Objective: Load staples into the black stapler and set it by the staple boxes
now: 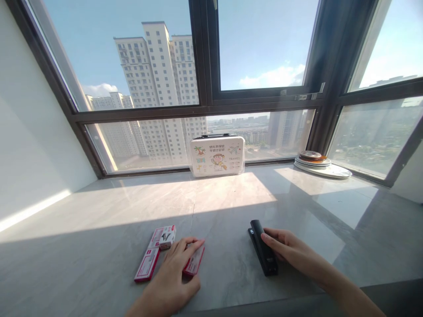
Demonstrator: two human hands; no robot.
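Observation:
My left hand (173, 275) is closed over a small red-and-white box (195, 263) on the countertop, its fingers across the top and far side and the thumb at the near side. Part of that box is hidden under the hand. Just left of it lie two flat red-and-white boxes (147, 265), end to end, and a small white box (167, 237) with a dark picture on it. A black stapler (263, 251) rests on the counter to the right, pointing away from me. My right hand (286, 246) grips it from its right side, thumb on top.
A white case (218, 156) with cartoon prints stands against the window at the back of the grey marble countertop (224, 207). Stacked plates (317, 164) sit in the far right corner. Dark window frames (257, 99) border the back, and a white wall (39, 132) rises at left.

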